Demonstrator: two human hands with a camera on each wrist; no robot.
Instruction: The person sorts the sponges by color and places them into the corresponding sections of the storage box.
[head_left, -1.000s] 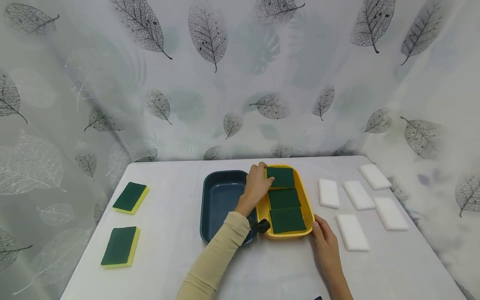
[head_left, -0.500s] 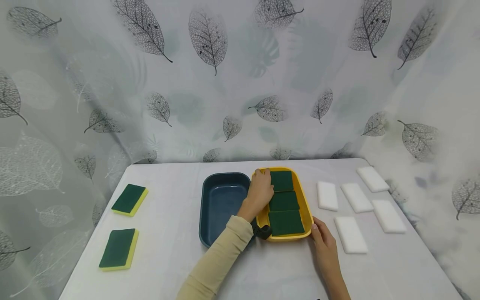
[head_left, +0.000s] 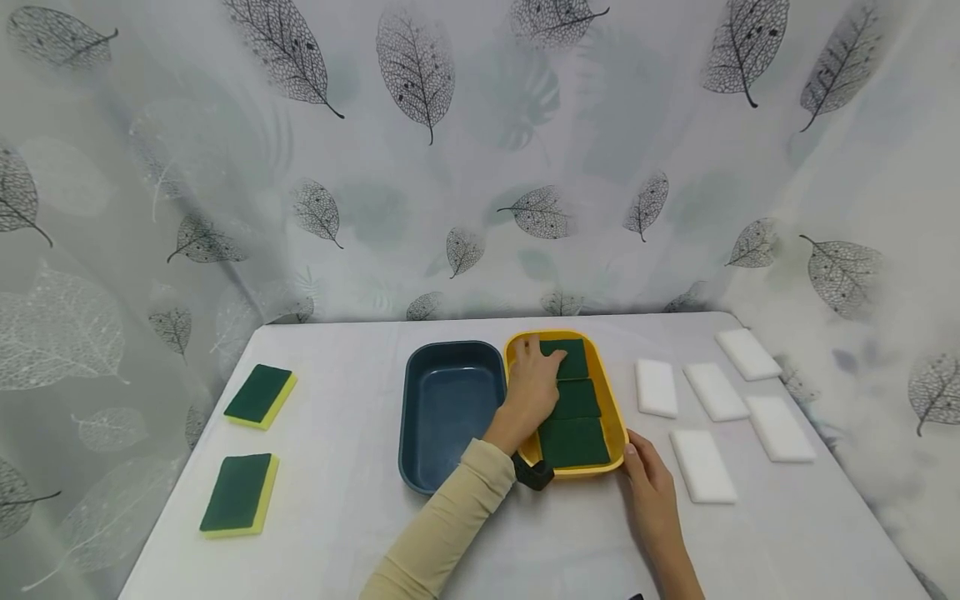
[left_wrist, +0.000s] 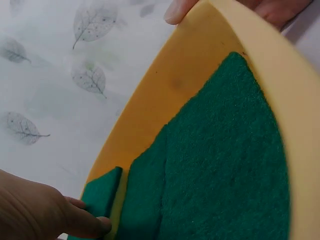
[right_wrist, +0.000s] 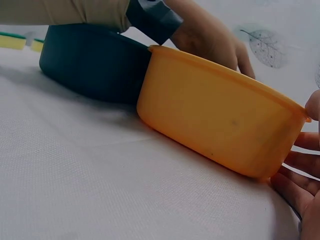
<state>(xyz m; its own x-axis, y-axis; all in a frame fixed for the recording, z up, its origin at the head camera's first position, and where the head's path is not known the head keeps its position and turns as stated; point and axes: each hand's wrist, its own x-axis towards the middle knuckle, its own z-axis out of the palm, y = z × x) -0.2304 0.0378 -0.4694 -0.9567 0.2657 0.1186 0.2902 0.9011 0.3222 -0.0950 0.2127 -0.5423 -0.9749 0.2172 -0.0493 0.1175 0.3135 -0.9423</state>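
My left hand reaches into the yellow tub, its fingers along the tub's far left side. Its extended thumb touches the farthest green-topped sponge; in the left wrist view that sponge shows a strip of yellow side by the thumb tip. Closer to me in the same tub, green side up, lie a middle sponge and a near sponge. My right hand holds the tub's near right corner, thumb at the rim and fingers against the outer wall, as the right wrist view shows.
A dark blue tub stands against the yellow one's left side. Two green and yellow sponges, one farther and one nearer, lie at the left. Several white sponges are spread over the right side. A leaf-patterned curtain hangs behind the table.
My left hand has shifted slightly right and deeper over the yellow tub, its thumb now farther across the far sponge. The right hand keeps its place at the corner.
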